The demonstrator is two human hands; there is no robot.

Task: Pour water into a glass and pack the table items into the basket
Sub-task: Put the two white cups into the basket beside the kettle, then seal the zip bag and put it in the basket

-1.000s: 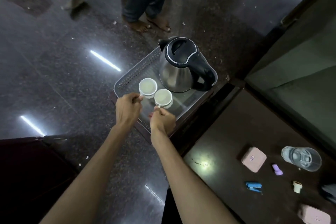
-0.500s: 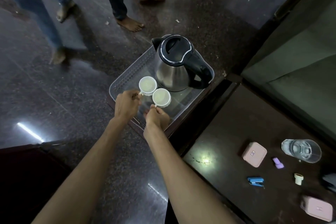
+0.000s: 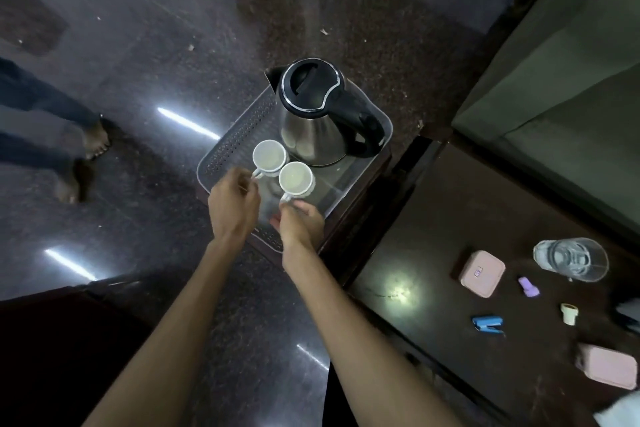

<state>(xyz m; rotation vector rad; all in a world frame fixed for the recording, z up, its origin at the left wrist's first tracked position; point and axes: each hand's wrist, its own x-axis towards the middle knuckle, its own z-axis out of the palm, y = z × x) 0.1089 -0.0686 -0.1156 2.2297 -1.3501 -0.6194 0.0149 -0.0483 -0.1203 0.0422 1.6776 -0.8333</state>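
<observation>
A clear perforated basket (image 3: 239, 130) sits on a low dark stand, holding a steel kettle (image 3: 317, 121) with a black lid and handle. Two small white cups stand side by side inside the basket in front of the kettle. My left hand (image 3: 233, 206) pinches the handle of the left cup (image 3: 269, 156). My right hand (image 3: 299, 224) pinches the handle of the right cup (image 3: 295, 179). On the dark table (image 3: 415, 253) to the right stands a glass (image 3: 571, 258) with water in it.
Also on the table: two pink boxes (image 3: 481, 273) (image 3: 607, 369), a purple piece (image 3: 529, 286), a blue stapler (image 3: 488, 324), a small cream cap (image 3: 568, 313). A person's legs and feet (image 3: 86, 149) stand on the glossy floor at left. A green cabinet (image 3: 554, 80) rises at right.
Both hands stay on the cup handles with the cups in the basket. The people on the floor have walked leftward; the camera view shifted slightly.
</observation>
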